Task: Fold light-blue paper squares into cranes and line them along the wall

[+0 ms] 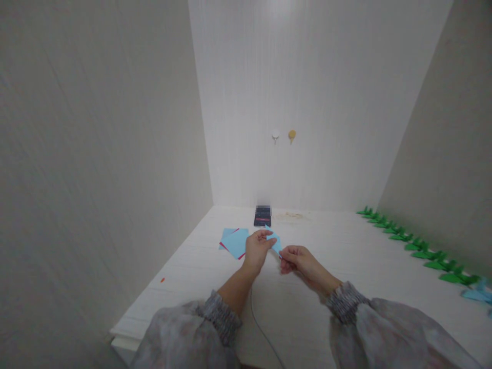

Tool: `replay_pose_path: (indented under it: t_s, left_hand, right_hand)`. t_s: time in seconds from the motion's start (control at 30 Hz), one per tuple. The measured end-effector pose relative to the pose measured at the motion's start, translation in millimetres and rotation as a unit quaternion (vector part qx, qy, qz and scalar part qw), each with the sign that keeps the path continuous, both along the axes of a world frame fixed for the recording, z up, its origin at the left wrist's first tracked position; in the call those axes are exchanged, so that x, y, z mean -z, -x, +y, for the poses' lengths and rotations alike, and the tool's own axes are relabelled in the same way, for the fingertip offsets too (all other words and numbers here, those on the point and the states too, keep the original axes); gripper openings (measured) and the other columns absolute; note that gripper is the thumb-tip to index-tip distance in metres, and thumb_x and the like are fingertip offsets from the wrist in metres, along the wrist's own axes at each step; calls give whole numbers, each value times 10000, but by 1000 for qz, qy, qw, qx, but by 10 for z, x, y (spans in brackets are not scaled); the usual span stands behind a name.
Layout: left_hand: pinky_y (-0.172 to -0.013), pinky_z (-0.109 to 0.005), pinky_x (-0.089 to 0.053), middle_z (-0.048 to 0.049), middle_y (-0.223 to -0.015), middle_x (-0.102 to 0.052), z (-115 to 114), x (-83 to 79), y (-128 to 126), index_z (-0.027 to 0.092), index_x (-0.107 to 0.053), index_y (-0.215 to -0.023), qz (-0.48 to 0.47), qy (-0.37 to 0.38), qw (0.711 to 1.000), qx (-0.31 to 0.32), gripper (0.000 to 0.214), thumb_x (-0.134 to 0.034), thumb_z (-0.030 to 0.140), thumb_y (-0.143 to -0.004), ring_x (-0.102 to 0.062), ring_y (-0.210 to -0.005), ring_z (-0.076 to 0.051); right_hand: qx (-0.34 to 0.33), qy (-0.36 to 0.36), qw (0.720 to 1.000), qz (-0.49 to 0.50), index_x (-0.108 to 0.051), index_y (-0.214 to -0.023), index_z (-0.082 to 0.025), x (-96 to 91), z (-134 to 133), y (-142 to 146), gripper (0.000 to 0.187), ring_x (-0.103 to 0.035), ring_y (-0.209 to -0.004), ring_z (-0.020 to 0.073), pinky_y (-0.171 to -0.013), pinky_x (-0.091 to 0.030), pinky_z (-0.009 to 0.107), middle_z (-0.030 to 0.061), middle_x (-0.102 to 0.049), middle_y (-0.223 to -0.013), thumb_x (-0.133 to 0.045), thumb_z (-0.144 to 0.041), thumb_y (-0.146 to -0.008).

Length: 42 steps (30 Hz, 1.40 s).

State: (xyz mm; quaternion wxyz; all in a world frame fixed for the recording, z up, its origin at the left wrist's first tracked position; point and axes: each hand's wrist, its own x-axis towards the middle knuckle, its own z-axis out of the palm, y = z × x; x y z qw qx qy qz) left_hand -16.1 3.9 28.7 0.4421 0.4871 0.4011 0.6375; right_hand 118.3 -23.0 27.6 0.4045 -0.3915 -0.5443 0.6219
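Note:
Both of my hands hold a small folded light-blue paper (275, 243) above the white table (346, 287). My left hand (258, 249) pinches its upper left part with fingers closed. My right hand (295, 258) grips its lower right corner, fingers curled. A stack of square sheets (234, 242), light blue with a red edge showing, lies flat on the table just left of my left hand.
A small dark device (263, 217) stands at the back by the wall. A row of several green folded paper figures (415, 245) runs along the right wall, with a light-blue one (477, 293) at its near end. A thin cable (261, 328) trails toward me. Two hooks (283, 135) are on the back wall.

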Motion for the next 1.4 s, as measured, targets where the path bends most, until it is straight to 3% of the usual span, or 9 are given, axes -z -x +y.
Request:
replay_pose_path:
  t_s: [0.2, 0.3, 0.4, 0.63, 0.93, 1.4]
  left_hand:
    - [-442, -170, -267, 79, -459, -358, 17, -36, 81, 121, -564, -742, -15, -5, 999, -49, 284, -663, 252, -510, -324, -427, -32]
    - [-449, -171, -282, 72, -474, -390, -9, -18, 30, 133, -556, -748, 1, -12, 1000, -20, 276, -654, 264, -526, -348, -432, -38]
    - [-475, -177, -327, 46, -539, -461, -55, -3, -51, 140, -541, -753, 13, -21, 999, 26, 268, -648, 251, -534, -412, -465, -49]
    - [-495, -206, -404, 42, -609, -497, -131, -54, -90, 189, -433, -860, -66, -11, 993, 93, 387, -641, 211, -534, -503, -514, -83]
    - [-459, -185, -394, 80, -533, -400, -133, -62, -87, 173, -433, -793, -104, 10, 994, 42, 366, -660, 220, -510, -465, -454, -55]
    - [-498, -209, -425, 51, -576, -487, -120, -61, -68, 161, -449, -781, -104, 25, 994, 27, 402, -688, 282, -481, -512, -504, -74]
  right_hand:
    - [20, 1, 1000, 6, -514, -572, -126, 22, 14, -8, 229, -487, -383, 76, -437, -404, 217, -16, -535, -456, -576, -336, -636]
    - [51, -34, 998, 16, -518, -628, -133, 23, 22, -8, 294, -507, -430, 78, -443, -394, 206, -1, -565, -537, -511, -421, -685]
    - [35, -56, 998, 0, -527, -655, -132, 38, 24, 2, 311, -518, -470, 82, -470, -400, 209, 14, -586, -599, -516, -442, -677]
    - [54, -88, 994, -48, -507, -528, -136, 38, 37, 19, 264, -438, -394, 64, -424, -344, 198, -14, -544, -477, -581, -374, -616]
    - [77, -60, 993, -61, -486, -515, -146, 27, 69, 28, 221, -431, -337, 67, -378, -317, 201, -27, -534, -431, -577, -329, -600]
    - [81, -54, 994, -59, -483, -512, -151, -49, 23, 33, 217, -473, -345, 81, -385, -283, 206, -19, -559, -434, -592, -328, -572]
